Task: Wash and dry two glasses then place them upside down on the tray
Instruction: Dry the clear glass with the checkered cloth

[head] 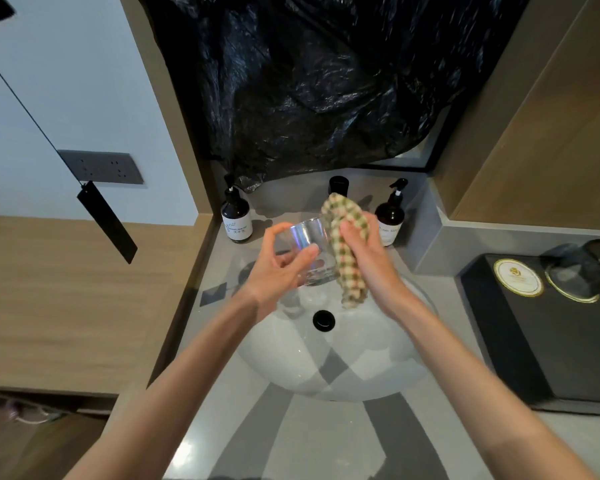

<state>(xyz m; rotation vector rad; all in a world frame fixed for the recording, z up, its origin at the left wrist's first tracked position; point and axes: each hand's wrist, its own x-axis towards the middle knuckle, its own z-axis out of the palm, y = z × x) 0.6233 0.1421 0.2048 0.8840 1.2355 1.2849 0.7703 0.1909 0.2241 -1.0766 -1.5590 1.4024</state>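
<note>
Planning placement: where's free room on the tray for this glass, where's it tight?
Free: the gold-rimmed coaster left of the upturned glass, and the bare near half of the tray. Tight: behind the sink, between the left pump bottle and right pump bottle.

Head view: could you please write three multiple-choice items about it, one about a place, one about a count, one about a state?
1. Seen from the sink, the black tray lies: A to the right; B to the left; C inside it.
2. Glasses on the tray: A none; B one; C three.
3. The right hand: A hangs empty; B is a closed, empty fist; C grips the checked cloth.
Answers: 1 A, the tray sits on the counter at the right. 2 B, a single upturned glass stands there. 3 C, its fingers curl round the cloth, next to the held glass in the left hand.
</note>
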